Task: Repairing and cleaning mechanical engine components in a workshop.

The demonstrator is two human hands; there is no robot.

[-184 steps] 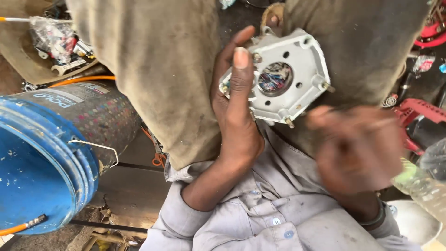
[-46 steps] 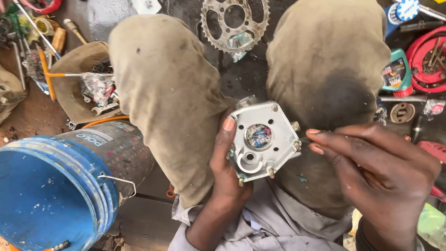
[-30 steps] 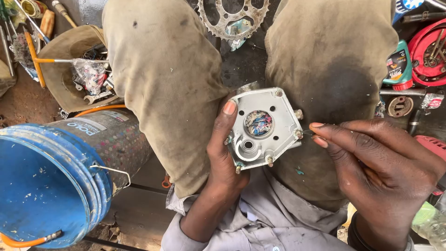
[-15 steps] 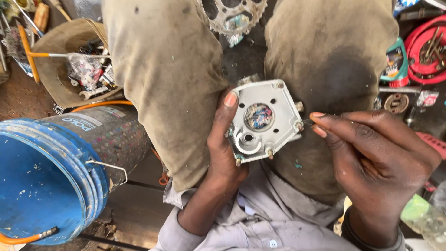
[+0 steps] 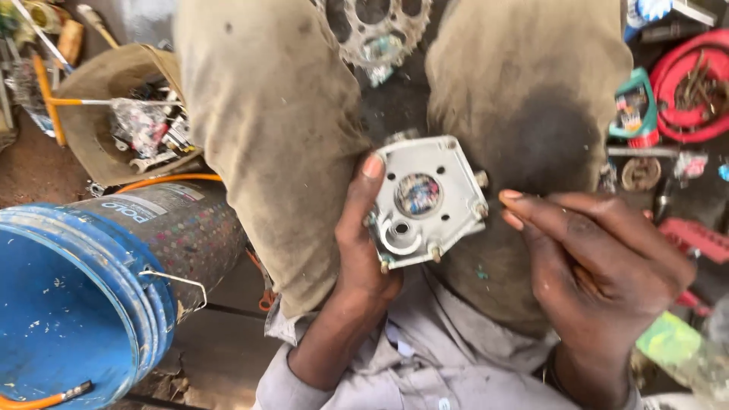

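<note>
From my remote seat, the head view looks straight down between two knees in stained khaki trousers point(image 5: 273, 152). The left hand point(image 5: 361, 250) grips a pale metal engine cover point(image 5: 429, 201) over the gap between the legs — thumb pressed along its left edge, the other fingers hidden behind the plate, so I only see the hold from the front. The cover has a round central opening, several small holes, a ring-shaped port low on its face and short studs along the lower edge; what sits inside the central opening is too blurred to make out.

The right hand point(image 5: 600, 273) hovers just beside the cover's right edge, fingers held close together and pointing toward it, tips near but not touching. I cannot tell whether anything small is pinched there.

Blue bucket point(image 5: 83, 296) lies at the left, cut off by the frame. A toothed sprocket point(image 5: 376, 30) lies on the ground past the knees — its top cropped. A red coiled hose point(image 5: 691, 99) shows at upper right, partly out of view.
</note>
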